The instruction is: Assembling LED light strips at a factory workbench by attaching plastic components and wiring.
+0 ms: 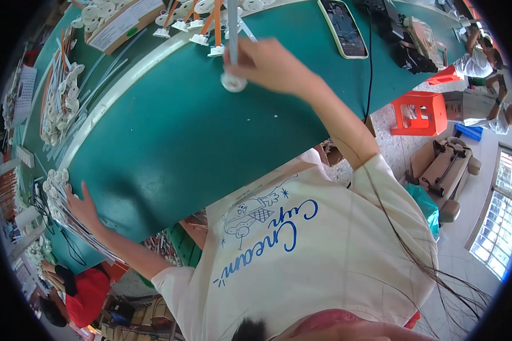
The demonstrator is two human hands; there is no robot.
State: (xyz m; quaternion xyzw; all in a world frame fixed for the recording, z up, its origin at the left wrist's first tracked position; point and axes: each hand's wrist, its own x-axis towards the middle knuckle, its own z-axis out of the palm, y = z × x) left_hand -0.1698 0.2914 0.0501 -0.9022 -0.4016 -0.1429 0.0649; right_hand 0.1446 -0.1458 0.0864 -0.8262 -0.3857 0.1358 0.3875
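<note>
White cap [234, 83] on a grey strip [232, 25] hangs over the green table [165, 136], our right hand [270, 63] gripping the strip; left hand [85, 210] at the bundle of strips [56, 190], grip we can't tell.

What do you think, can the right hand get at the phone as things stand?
Probably yes: nothing visible blocks the right hand from the phone, and the black cable lies beyond it. The hand holds a pale rod, though, which may need setting down first.
</note>
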